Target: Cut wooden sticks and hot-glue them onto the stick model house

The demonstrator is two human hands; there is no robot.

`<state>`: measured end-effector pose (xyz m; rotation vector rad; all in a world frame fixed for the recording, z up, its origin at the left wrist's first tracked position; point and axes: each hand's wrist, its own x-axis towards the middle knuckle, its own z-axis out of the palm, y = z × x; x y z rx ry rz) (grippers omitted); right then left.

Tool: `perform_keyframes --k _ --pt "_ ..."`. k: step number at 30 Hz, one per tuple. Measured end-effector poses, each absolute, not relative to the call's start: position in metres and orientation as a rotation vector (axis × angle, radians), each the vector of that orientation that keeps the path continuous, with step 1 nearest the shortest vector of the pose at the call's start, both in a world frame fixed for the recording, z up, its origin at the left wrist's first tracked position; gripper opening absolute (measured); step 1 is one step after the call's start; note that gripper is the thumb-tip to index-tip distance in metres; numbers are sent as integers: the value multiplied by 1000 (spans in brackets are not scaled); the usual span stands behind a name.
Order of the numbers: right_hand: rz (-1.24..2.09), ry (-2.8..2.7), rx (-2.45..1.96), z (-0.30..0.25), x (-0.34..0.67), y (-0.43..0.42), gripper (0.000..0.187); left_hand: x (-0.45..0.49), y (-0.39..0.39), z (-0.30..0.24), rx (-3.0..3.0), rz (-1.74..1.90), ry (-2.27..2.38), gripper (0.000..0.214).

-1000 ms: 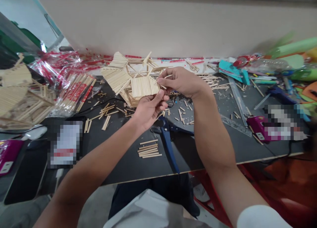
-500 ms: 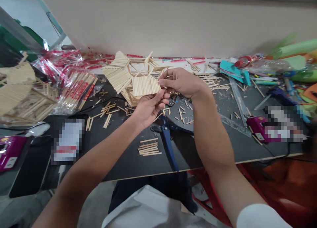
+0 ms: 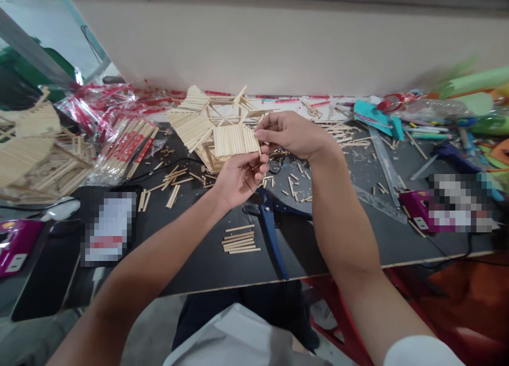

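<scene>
My left hand grips the lower edge of a small flat panel of glued wooden sticks, held above the dark table. My right hand pinches the panel's right edge, fingers closed, perhaps on a thin stick that I cannot make out. Just behind the panel stands a bigger stick structure of similar panels. Blue-handled cutters lie on the table under my hands, beside a small stack of cut sticks.
Bags of red-wrapped chopsticks and another stick model lie at the left. Purple glue guns, a clear ruler, cut stick scraps and coloured foam clutter fill the right. The table edge runs just below the cutters.
Both hands hold the panel in almost the same place; my right fingers have closed in slightly on its right edge. The view shifted a little.
</scene>
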<state>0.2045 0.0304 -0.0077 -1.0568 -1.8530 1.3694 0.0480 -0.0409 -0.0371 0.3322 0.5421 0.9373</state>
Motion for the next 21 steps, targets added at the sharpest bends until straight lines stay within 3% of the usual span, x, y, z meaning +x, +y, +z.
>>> perform_keyframes --k 21 --pt "1386 -1796 -1043 -10 203 32 16 49 -44 -30 302 933 469 19"
